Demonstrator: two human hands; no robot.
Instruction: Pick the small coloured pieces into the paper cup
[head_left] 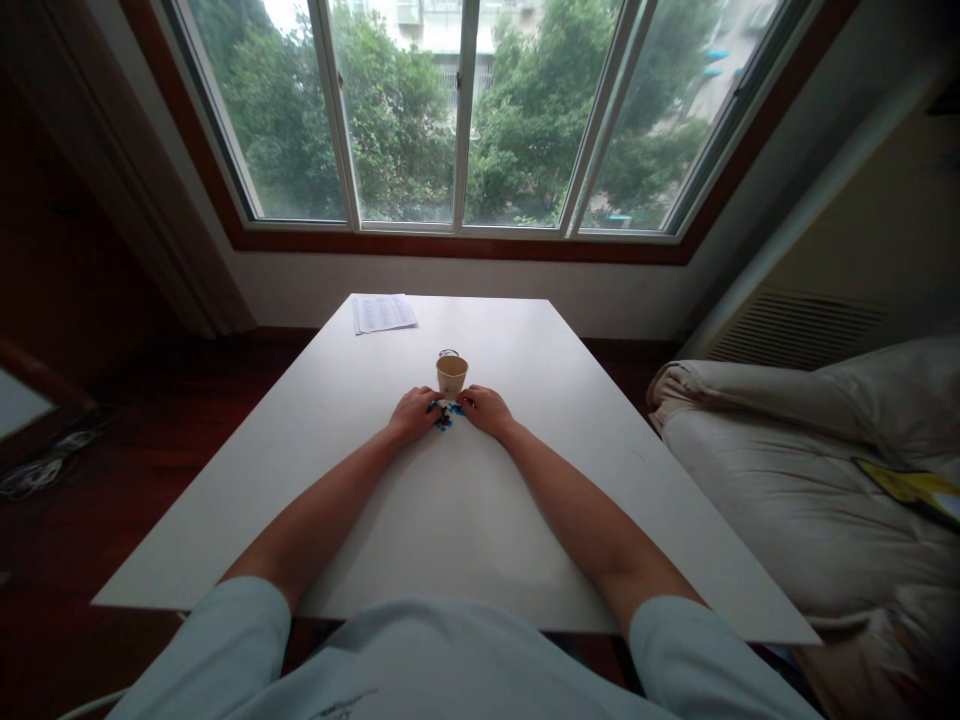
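Observation:
Both my hands rest on the white table point(465, 500), meeting just in front of a small tan paper cup point(451, 375). My left hand point(412, 412) and my right hand point(485, 408) have curled fingers pinching a small blue and white object point(447, 413) between them. The object is too small to identify. The cup stands upright, a few centimetres beyond my fingertips, with a thin wire loop showing behind its rim.
A sheet of printed paper point(384, 313) lies at the table's far left corner. A bed with a rumpled pale quilt point(825, 470) stands to the right. A wide window point(465, 110) fills the wall ahead. Dark wooden floor lies to the left.

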